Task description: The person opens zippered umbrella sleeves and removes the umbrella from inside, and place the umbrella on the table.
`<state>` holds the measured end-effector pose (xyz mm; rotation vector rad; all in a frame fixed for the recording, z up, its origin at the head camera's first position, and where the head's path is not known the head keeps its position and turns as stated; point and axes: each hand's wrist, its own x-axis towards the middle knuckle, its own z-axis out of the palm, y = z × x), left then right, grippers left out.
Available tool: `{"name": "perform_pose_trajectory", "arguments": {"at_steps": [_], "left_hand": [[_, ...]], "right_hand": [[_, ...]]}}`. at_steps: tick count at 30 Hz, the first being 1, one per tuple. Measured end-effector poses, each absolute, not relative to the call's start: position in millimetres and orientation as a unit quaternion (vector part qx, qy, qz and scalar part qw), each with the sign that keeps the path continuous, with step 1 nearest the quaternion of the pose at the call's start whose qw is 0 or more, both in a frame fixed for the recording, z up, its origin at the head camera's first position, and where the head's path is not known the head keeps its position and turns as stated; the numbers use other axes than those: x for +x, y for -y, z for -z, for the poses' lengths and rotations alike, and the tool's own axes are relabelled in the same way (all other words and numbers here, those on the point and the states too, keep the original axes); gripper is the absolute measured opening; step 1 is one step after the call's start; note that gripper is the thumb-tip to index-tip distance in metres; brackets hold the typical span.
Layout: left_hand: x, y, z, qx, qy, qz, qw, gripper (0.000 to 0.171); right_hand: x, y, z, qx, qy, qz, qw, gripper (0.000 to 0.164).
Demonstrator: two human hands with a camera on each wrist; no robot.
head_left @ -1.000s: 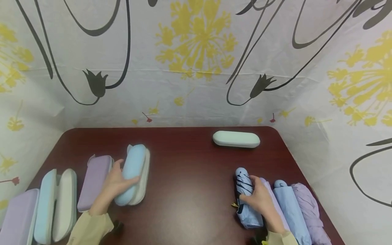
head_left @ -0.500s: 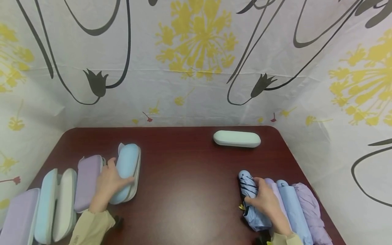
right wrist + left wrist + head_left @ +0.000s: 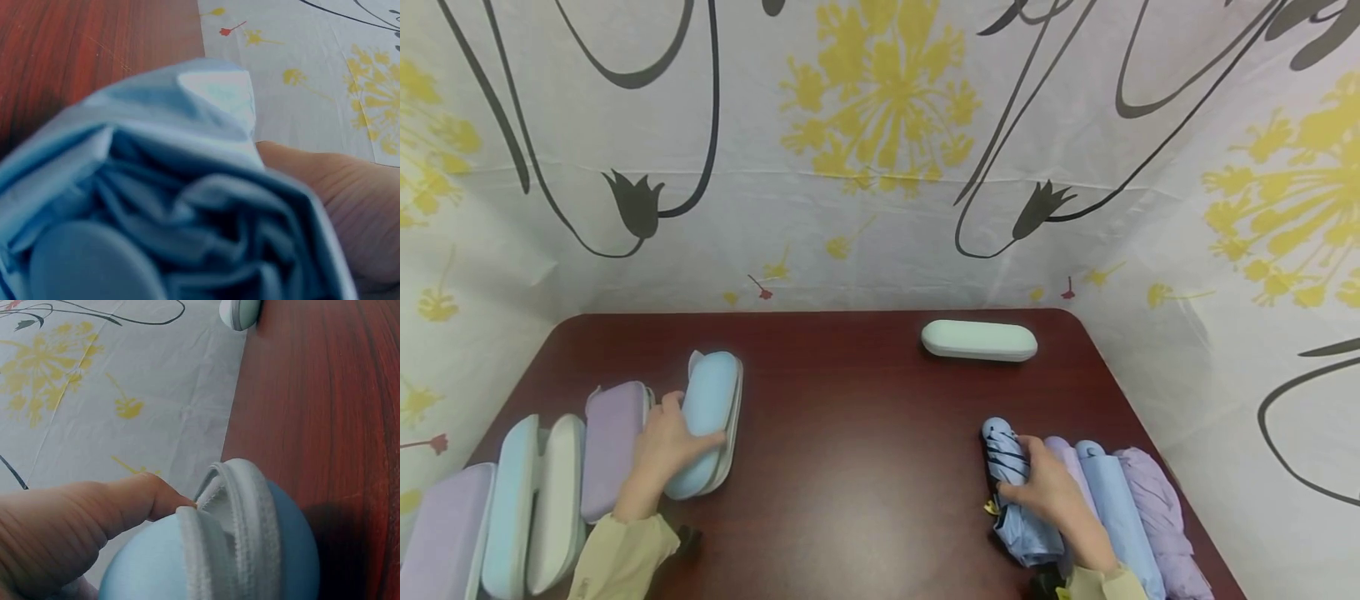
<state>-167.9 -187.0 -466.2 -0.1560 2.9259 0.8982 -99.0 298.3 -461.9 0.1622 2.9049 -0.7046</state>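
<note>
My left hand [image 3: 662, 446] holds a light blue zip case [image 3: 711, 387] with a pale rim, thumb over its right side. In the left wrist view, a gap shows between the halves of the zip case [image 3: 294, 531] and the thumb lies at its edge. A purple case [image 3: 612, 446] lies just left of that hand. On the right, my right hand [image 3: 1056, 487] grips a folded blue umbrella [image 3: 1006, 462] with dark stripes. Bunched fabric of that umbrella [image 3: 169, 137] fills much of the right wrist view, hiding most of the fingers.
At the left edge lie another purple case [image 3: 448, 529], a blue case [image 3: 508, 508] and a whitish case [image 3: 556, 504]. A pale green case [image 3: 979, 341] sits at the back right. Folded umbrellas in purple [image 3: 1071, 467], blue [image 3: 1120, 517] and lilac [image 3: 1161, 517] line the right side.
My left hand has shifted left with the blue case, and the purple case beside it has slid left too. My right hand has moved slightly right with the striped umbrella, towards the other umbrellas.
</note>
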Motion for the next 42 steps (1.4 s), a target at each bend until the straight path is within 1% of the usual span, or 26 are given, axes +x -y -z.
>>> {"name": "perform_pose_trajectory", "arguments": {"at_steps": [7, 10, 13, 18, 20, 23, 25, 29, 33, 36, 39, 42], "left_hand": [[-170, 188, 457, -0.039, -0.945, -0.319, 0.055, 0.093], [-171, 190, 454, -0.031, -0.944, -0.327, 0.040, 0.089], [-169, 188, 449, -0.025, -0.947, -0.320, -0.002, 0.084], [-169, 172, 437, -0.010, -0.942, -0.321, -0.101, 0.070], [-171, 161, 433, 0.007, -0.928, -0.350, -0.125, 0.061], [-178, 143, 432, 0.041, -0.908, -0.396, -0.132, 0.052], [-184, 132, 434, 0.059, -0.896, -0.423, -0.125, 0.048], [-198, 108, 440, 0.089, -0.877, -0.462, -0.102, 0.049], [-212, 80, 444, 0.108, -0.838, -0.532, -0.056, 0.050], [-222, 59, 446, 0.117, -0.803, -0.583, -0.024, 0.050], [-224, 39, 438, 0.116, -0.777, -0.618, 0.014, 0.048], [-229, 23, 440, 0.111, -0.760, -0.639, 0.042, 0.047]], "right_hand": [[-97, -298, 460, 0.055, -0.968, 0.235, 0.073, 0.077], [-97, -297, 460, 0.050, -0.968, 0.237, 0.068, 0.078], [-97, -297, 461, 0.043, -0.968, 0.239, 0.060, 0.079], [-96, -299, 459, 0.027, -0.967, 0.248, 0.045, 0.079], [-98, -299, 456, 0.019, -0.968, 0.248, 0.034, 0.078], [-104, -301, 447, 0.004, -0.969, 0.247, 0.013, 0.076], [-110, -302, 440, -0.006, -0.968, 0.251, -0.002, 0.074], [-130, -308, 432, -0.026, -0.962, 0.272, -0.020, 0.070], [-155, -317, 434, -0.020, -0.954, 0.298, -0.022, 0.068], [-173, -325, 437, 0.004, -0.948, 0.318, -0.033, 0.069], [-190, -331, 438, 0.029, -0.938, 0.343, -0.040, 0.073], [-205, -339, 440, 0.033, -0.937, 0.345, -0.047, 0.077]]}}
